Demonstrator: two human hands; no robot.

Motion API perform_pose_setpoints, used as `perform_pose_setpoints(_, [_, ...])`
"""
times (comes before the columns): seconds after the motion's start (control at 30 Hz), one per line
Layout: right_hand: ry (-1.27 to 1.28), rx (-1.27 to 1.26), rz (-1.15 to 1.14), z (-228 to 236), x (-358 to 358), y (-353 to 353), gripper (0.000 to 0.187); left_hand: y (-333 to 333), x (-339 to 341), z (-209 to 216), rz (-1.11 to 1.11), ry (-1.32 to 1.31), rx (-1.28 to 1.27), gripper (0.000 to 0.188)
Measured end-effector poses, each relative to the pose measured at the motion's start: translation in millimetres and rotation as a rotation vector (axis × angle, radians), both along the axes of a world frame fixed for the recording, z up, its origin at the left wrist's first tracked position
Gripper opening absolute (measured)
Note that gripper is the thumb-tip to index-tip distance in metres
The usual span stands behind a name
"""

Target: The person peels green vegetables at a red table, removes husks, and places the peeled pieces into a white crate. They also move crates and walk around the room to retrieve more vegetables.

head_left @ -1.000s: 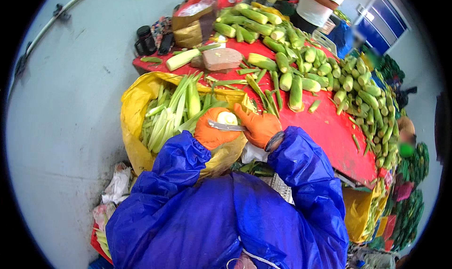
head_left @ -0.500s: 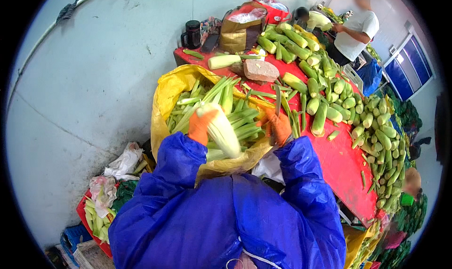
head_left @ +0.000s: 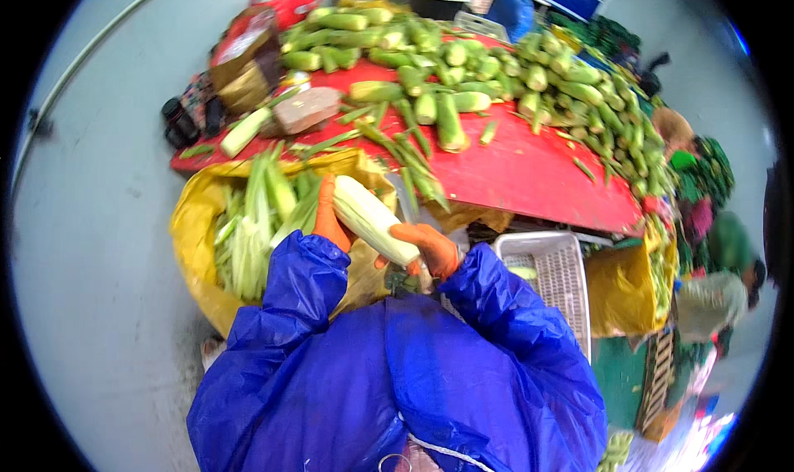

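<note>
A pale, mostly husked ear of corn (head_left: pixel 369 216) lies slantwise between my two hands, in front of my chest. My left hand (head_left: pixel 330 217), in an orange glove, is closed around its upper left side. My right hand (head_left: pixel 434 249), also in an orange glove, grips its lower right end. To the left and behind, a yellow sack (head_left: pixel 192 249) stands open, with green husk leaves (head_left: pixel 252 239) heaped inside. Loose green husks (head_left: pixel 409 159) lie on the red table (head_left: pixel 513 164) past my hands.
Many unhusked ears (head_left: pixel 451 125) are piled along the table's back and right. A stone block (head_left: pixel 308 110) sits at the left, beside a bag (head_left: pixel 244 83) and a dark flask (head_left: pixel 179 123). Right of my hands is a white crate (head_left: pixel 573 278) with an ear inside.
The view has turned to the right. The ear has moved from over the sack to its right side. My right hand, apart from it before, now holds its lower end.
</note>
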State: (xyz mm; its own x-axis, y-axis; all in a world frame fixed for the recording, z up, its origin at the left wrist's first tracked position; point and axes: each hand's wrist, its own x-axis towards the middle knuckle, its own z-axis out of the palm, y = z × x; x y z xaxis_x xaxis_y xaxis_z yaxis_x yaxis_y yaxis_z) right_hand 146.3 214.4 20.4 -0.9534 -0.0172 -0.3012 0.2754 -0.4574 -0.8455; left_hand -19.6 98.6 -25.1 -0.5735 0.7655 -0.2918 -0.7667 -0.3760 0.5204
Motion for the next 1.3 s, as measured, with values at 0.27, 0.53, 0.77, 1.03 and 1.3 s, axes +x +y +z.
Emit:
perform_pose_setpoints(0.27, [0.023,-0.225,-0.964,-93.8,168.6,64.2,0.059,29.7,-6.7,-23.8,-0.373,0.306,-0.216,0.068])
perform_pose_setpoints(0.53, [-0.389,-0.130,-1.401,-192.6,227.0,158.0,0.060,11.5,-29.0,-35.9,-0.238,0.265,-0.297,0.058])
perform_pose_setpoints(0.77, [-0.225,0.620,-0.902,-95.6,4.2,271.3,0.062,13.0,-32.4,-30.7,-0.078,0.317,-0.388,0.060])
perform_pose_setpoints(1.03, [-0.407,1.094,-0.306,-138.3,-134.3,356.2,0.066,-8.7,-23.4,-27.0,0.110,0.310,-0.542,0.060])
perform_pose_setpoints(1.3, [-0.168,0.239,-0.361,-69.9,-125.3,245.5,0.047,0.1,-37.3,-30.2,0.198,0.361,-0.397,0.059])
